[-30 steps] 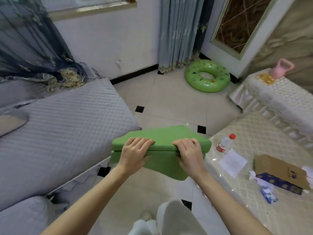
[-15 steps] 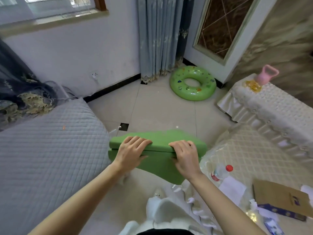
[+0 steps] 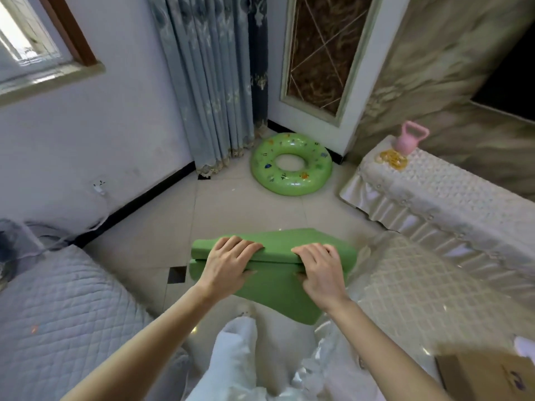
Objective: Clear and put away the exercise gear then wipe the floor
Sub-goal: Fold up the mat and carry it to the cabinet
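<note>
Both hands are gripping the folded green exercise mat [image 3: 278,273] above the tiled floor [image 3: 231,212]: left hand [image 3: 228,264] and right hand [image 3: 321,270] curling over its top fold (swim ring [image 3: 291,164] lying beyond).

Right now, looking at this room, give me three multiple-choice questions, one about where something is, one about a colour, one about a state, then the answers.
1. Where is the swim ring?
A. On the floor by the curtain
B. On the grey bed
C. On the cloth-covered cabinet

2. What colour is the kettlebell on the cabinet?
A. Green
B. Pink
C. Black

3. How is the green mat held?
A. Spread flat on the floor
B. Folded, gripped by both hands
C. Rolled under one arm

Answers: 1 A, the ring lies on the tiles beside the curtain hem. 2 B, it is plainly pink. 3 B, the left hand and right hand curl over its folded edge.
</note>
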Demonstrator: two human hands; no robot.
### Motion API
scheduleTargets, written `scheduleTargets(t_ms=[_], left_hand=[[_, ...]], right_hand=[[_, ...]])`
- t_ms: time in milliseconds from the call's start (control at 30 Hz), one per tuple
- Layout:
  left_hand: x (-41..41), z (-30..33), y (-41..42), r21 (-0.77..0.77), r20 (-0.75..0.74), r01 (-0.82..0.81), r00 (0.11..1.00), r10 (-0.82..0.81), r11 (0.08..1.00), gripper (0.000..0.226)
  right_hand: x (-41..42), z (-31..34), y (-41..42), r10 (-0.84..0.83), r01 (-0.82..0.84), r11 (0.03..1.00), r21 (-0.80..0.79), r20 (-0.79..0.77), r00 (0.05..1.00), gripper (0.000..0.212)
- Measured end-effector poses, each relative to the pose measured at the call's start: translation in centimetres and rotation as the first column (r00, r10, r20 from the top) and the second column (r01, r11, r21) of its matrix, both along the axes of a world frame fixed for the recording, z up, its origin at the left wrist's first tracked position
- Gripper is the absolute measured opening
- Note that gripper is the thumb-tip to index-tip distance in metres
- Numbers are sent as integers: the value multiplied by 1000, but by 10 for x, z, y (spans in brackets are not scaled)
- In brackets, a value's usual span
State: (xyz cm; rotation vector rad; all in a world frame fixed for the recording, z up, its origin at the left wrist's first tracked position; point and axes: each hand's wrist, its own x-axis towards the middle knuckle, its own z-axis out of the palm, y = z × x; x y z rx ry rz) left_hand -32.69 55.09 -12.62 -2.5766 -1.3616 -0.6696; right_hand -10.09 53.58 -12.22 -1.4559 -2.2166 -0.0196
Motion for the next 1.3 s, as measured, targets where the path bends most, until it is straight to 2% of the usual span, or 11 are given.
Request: scheduleTargets(t_ms=[367,700,1100,1300], left_hand=[[42,8,227,-36,-2,305,952,-306,952,77],[132,23,369,-44,48,531,847,-529,846,78],[292,5,494,-159,29,630,772,-635,760,78],[385,9,549,-148,75,689,723,-687,709,79]], right_hand=[[30,3,163,-272,272,961,43,7,962,67],[92,22,255,-534,531,845,61,90,840,62],[236,6,358,-607,610,792,18,128,784,78],[319,9,404,-659,653,752,95,145,738,68]])
